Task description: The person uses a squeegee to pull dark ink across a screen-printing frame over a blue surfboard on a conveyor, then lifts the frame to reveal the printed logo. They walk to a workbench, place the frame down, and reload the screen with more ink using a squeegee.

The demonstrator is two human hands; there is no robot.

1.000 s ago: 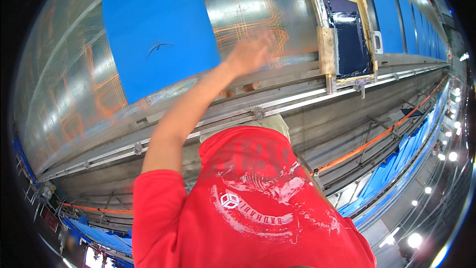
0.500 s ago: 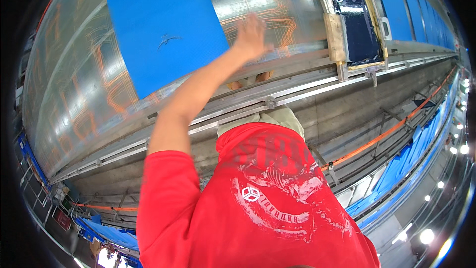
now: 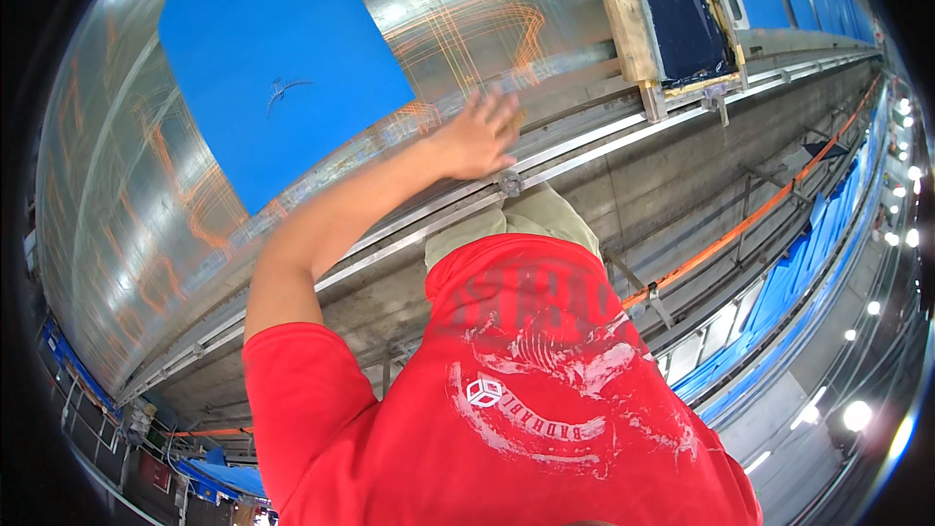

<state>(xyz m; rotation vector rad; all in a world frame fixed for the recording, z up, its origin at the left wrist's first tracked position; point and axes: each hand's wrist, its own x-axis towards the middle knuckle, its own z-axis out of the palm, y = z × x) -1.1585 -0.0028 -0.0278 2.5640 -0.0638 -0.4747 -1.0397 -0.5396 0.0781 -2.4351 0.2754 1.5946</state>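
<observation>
My left hand (image 3: 477,136) reaches out with its fingers spread and slightly blurred. Nothing shows in its grasp. It is over the lower edge of a large curved metal surface (image 3: 565,34), close to the metal rail (image 3: 604,143); whether the palm touches anything, I cannot tell. Just left of the hand, a blue rounded panel (image 3: 282,68) lies against the metal, with a small dark scribble on it. Orange marks (image 3: 467,34) run across the bare metal beyond my fingers. My right hand is out of view.
A dark window-like opening (image 3: 682,24) with a worn frame sits up and to the right, a wooden block (image 3: 628,34) at its side. Along the walkway (image 3: 643,185) runs an orange guard rail (image 3: 721,251), with blue sheeting (image 3: 779,302) beyond it.
My left hand has come down and nearer to my body, from over the bare metal to the rail. The view has shifted, so the blue panel and window opening sit farther left.
</observation>
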